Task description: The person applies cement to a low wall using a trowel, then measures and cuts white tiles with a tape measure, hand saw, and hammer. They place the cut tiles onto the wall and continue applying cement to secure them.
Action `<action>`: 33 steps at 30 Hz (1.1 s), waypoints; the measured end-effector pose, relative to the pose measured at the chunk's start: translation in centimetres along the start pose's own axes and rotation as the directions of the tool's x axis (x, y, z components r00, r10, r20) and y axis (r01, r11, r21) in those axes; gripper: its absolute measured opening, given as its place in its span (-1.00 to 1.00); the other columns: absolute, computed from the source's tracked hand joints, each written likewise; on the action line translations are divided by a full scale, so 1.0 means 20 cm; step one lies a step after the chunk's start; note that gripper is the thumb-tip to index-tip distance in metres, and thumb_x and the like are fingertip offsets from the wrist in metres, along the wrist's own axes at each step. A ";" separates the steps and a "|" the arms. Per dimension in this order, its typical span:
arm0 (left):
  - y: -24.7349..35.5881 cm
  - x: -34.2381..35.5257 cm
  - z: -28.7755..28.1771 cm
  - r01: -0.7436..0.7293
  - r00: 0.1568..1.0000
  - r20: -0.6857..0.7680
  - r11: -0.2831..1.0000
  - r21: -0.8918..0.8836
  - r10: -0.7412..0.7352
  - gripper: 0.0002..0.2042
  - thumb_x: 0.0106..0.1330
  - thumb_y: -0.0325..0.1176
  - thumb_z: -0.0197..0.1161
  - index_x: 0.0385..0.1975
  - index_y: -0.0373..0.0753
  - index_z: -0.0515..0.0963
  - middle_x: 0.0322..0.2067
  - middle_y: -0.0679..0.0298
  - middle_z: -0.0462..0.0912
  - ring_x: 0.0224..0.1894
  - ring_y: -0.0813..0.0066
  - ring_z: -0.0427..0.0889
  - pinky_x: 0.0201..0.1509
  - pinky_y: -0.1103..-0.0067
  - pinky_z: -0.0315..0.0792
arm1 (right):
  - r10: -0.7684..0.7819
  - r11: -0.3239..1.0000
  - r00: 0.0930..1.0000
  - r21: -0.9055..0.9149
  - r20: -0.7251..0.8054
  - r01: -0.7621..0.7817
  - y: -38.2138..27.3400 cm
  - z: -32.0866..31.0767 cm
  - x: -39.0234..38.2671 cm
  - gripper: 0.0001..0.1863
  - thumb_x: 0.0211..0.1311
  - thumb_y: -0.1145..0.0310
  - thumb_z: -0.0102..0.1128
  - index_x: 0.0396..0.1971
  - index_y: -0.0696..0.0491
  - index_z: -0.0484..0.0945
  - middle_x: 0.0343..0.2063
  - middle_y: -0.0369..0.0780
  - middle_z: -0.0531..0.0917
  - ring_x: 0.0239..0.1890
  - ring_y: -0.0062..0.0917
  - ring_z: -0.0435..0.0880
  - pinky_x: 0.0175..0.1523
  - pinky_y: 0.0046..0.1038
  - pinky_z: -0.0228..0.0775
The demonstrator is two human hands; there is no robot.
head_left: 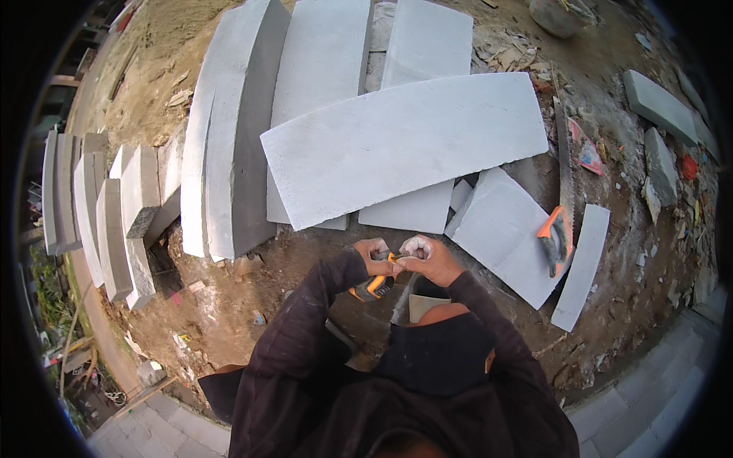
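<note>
My left hand and my right hand meet in front of my body, fingers curled and pinched close together. Just below my left hand shows an orange-and-black tool, its kind unclear; an orange part also appears between the hands. Whatever the right fingers pinch is hidden. Beyond my hands a long white lightweight concrete block lies slantwise across other blocks. To the right, a handsaw with an orange-and-black handle rests with that handle on another white block.
Tall white blocks stand at the left of the pile, with several more blocks farther left. A narrow offcut lies right of the saw. Rubble and scraps litter the dirt ground. A bucket sits at the far right.
</note>
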State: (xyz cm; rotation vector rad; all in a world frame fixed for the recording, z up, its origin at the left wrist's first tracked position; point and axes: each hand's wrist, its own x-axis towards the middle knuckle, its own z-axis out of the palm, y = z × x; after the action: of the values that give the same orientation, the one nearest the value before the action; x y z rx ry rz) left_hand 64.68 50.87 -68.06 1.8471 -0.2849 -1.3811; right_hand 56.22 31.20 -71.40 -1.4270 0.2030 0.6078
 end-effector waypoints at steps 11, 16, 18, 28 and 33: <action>0.22 -0.25 -0.52 0.061 0.980 -0.195 0.993 0.101 -0.040 -0.77 0.11 -0.23 0.10 -0.38 -0.28 0.47 -0.58 0.37 0.44 -0.51 0.63 0.43 -0.40 0.66 0.35 | -0.290 0.940 0.649 -0.080 -0.703 0.333 -0.45 -1.32 0.19 -0.64 0.07 0.12 0.20 -0.28 0.11 0.54 -0.38 -0.31 0.56 -0.36 -0.67 0.49 -0.22 -0.53 0.30; 0.50 -0.07 -0.74 0.167 0.954 -0.289 0.943 0.288 -0.081 -0.79 0.15 -0.24 0.06 -0.41 -0.26 0.46 -0.63 0.37 0.42 -0.57 0.62 0.42 -0.45 0.62 0.35 | -0.165 0.971 0.359 -0.214 -0.919 -0.102 -0.45 -1.98 0.42 -0.50 -0.06 0.03 0.26 -0.28 0.18 0.55 -0.36 -0.20 0.60 -0.30 -0.47 0.54 -0.16 -0.46 0.31; 0.58 -0.05 -0.81 0.199 0.934 -0.349 0.923 0.328 -0.078 -0.78 0.16 -0.23 0.05 -0.40 -0.27 0.46 -0.62 0.33 0.44 -0.57 0.59 0.44 -0.45 0.59 0.37 | -0.130 0.964 0.394 -0.208 -0.910 -0.162 -0.48 -2.00 0.56 -0.45 -0.11 -0.01 0.27 -0.28 0.20 0.55 -0.30 -0.14 0.60 -0.26 -0.41 0.55 -0.12 -0.44 0.31; 0.65 -0.02 -1.00 0.475 0.824 -0.494 0.815 0.331 -0.279 -0.71 0.19 -0.15 0.06 -0.38 -0.27 0.53 -0.57 0.23 0.56 -0.52 0.48 0.53 -0.36 0.54 0.43 | -0.201 0.930 0.434 -0.311 -0.878 -0.198 -0.44 -1.98 0.78 -0.47 -0.06 0.02 0.22 -0.23 0.19 0.57 -0.23 -0.07 0.61 -0.13 -0.37 0.56 0.01 -0.45 0.28; 0.62 -0.06 -1.01 0.562 0.773 -0.561 0.729 0.391 -0.295 -0.64 0.19 -0.10 0.03 -0.19 -0.24 0.53 -0.38 0.09 0.60 -0.36 0.34 0.60 -0.20 0.46 0.44 | -0.488 0.821 0.434 -0.568 -0.757 -0.067 -0.60 -1.77 0.77 -0.52 -0.01 0.11 0.21 -0.19 0.19 0.54 -0.25 -0.09 0.61 -0.17 -0.43 0.55 -0.03 -0.48 0.31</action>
State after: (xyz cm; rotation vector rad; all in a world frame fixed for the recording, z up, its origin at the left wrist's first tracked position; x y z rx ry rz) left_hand 85.40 52.59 -56.70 2.8130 0.0433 -1.1576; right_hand 83.01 1.09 -74.10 -2.1920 0.7162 -0.4581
